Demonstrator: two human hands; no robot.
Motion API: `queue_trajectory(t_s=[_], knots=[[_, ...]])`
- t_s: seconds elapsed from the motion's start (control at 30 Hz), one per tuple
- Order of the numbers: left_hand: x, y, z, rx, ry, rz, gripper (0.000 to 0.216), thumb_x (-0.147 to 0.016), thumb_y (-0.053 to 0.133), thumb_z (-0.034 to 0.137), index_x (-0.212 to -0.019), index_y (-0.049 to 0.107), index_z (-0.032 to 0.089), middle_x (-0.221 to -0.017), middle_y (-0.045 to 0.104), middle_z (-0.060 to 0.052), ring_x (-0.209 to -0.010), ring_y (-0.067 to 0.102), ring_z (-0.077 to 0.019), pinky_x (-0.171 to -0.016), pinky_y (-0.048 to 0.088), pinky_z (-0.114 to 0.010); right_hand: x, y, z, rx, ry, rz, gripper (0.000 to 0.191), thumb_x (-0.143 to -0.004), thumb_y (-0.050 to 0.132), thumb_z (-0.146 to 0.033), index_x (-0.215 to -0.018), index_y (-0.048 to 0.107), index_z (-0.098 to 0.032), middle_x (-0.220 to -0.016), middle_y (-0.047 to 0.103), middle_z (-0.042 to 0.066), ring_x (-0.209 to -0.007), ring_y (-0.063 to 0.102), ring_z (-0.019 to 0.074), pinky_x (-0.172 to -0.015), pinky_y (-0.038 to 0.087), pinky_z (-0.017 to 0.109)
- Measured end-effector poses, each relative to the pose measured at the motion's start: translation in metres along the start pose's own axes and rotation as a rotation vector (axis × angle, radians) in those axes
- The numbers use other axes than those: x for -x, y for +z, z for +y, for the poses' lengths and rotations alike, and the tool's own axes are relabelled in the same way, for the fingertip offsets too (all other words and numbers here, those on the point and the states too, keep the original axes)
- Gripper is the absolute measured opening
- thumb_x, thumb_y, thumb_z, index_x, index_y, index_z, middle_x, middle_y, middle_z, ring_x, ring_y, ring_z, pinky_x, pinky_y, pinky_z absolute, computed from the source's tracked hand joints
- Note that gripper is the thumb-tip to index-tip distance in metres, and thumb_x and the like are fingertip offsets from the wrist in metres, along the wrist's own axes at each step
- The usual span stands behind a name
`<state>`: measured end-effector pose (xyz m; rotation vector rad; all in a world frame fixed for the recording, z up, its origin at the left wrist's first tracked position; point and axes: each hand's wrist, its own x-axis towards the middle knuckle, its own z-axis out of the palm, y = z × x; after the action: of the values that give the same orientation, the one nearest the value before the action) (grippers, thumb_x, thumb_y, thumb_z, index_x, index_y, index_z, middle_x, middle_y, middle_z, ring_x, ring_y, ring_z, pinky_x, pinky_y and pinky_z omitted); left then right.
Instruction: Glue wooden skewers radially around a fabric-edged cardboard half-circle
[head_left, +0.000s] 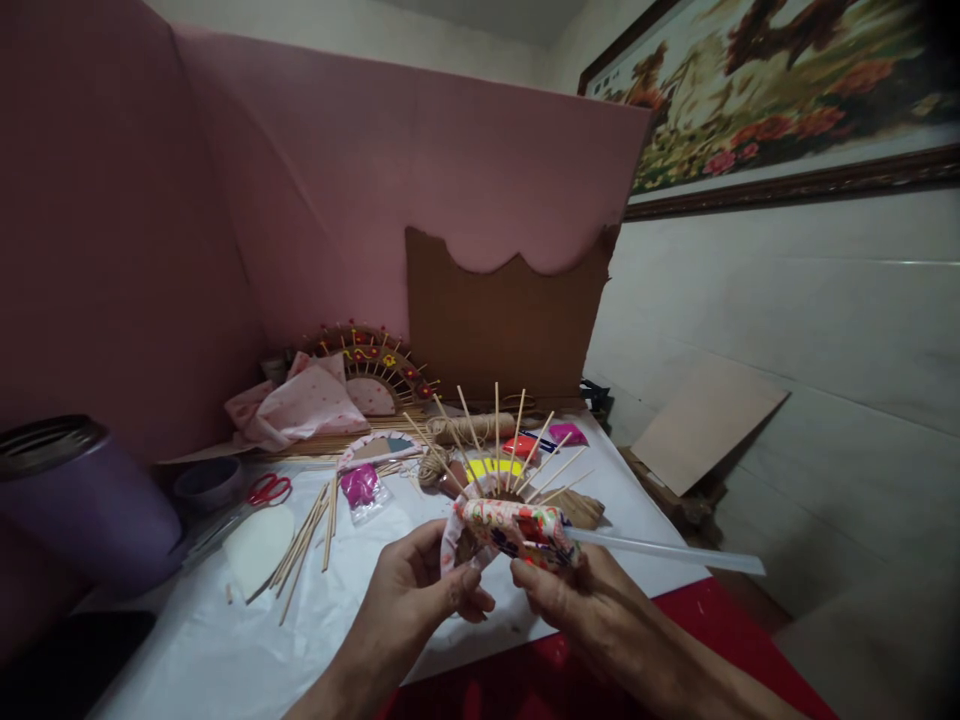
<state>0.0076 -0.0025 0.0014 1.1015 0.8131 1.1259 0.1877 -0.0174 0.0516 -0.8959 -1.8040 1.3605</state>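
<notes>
My left hand grips the near edge of a half-round piece wrapped in pale fabric. Thin wooden sticks fan out from its curved edge, pointing up and away from me. In my right hand is a glue gun covered in flowered cloth, with a long clear glue stick coming out of its rear to the right. The gun lies across the front of the half-round piece and hides part of it. Its nozzle is close to my left fingers; whether it touches the piece I cannot tell.
Loose sticks, red-handled scissors, a pink bag and twine lie on the white-covered table. Behind stand a decorated stick fan and pink cloth. A purple container is at left; cardboard leans behind.
</notes>
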Motion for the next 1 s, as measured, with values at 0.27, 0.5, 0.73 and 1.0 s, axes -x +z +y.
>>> queue_trajectory(t_s=[0.27, 0.5, 0.73, 1.0], knots=[[-0.001, -0.001, 0.001, -0.014, 0.005, 0.007, 0.033, -0.062, 0.074, 0.034, -0.087, 0.066, 0.013, -0.062, 0.068, -0.005, -0.056, 0.065, -0.0177, -0.053, 0.051, -0.027, 0.0, -0.002, 0.002, 0.029, 0.023, -0.006, 0.025, -0.089, 0.044, -0.037, -0.075, 0.053, -0.018, -0.07, 0.046, -0.003, -0.062, 0.037, 0.0108, -0.058, 0.032, 0.023], [0.0, 0.002, 0.002, -0.005, -0.01, 0.026, 0.039, -0.063, 0.074, 0.035, -0.094, 0.065, 0.012, -0.066, 0.07, -0.007, -0.057, 0.066, -0.0187, -0.053, 0.051, -0.027, -0.002, -0.006, 0.01, 0.028, 0.071, 0.067, 0.028, -0.089, 0.043, -0.041, -0.071, 0.046, -0.019, -0.062, 0.029, -0.005, -0.057, 0.024, 0.0106, -0.05, 0.024, 0.024], [0.0, 0.001, 0.01, -0.027, -0.069, 0.115, 0.032, -0.064, 0.072, 0.035, -0.087, 0.068, 0.014, -0.073, 0.073, -0.008, -0.064, 0.068, -0.0209, -0.056, 0.052, -0.028, 0.004, -0.01, 0.013, 0.054, 0.145, 0.149, 0.029, -0.085, 0.046, -0.045, -0.074, 0.051, -0.019, -0.064, 0.034, -0.003, -0.058, 0.029, 0.0119, -0.052, 0.028, 0.025], [0.001, -0.003, 0.01, -0.055, -0.056, 0.143, 0.03, -0.071, 0.067, 0.035, -0.092, 0.067, 0.013, -0.081, 0.074, -0.01, -0.069, 0.068, -0.0209, -0.06, 0.053, -0.029, 0.004, -0.011, 0.017, 0.041, 0.126, 0.218, 0.029, -0.084, 0.048, -0.045, -0.076, 0.055, -0.018, -0.065, 0.045, -0.002, -0.058, 0.037, 0.0128, -0.053, 0.033, 0.024]])
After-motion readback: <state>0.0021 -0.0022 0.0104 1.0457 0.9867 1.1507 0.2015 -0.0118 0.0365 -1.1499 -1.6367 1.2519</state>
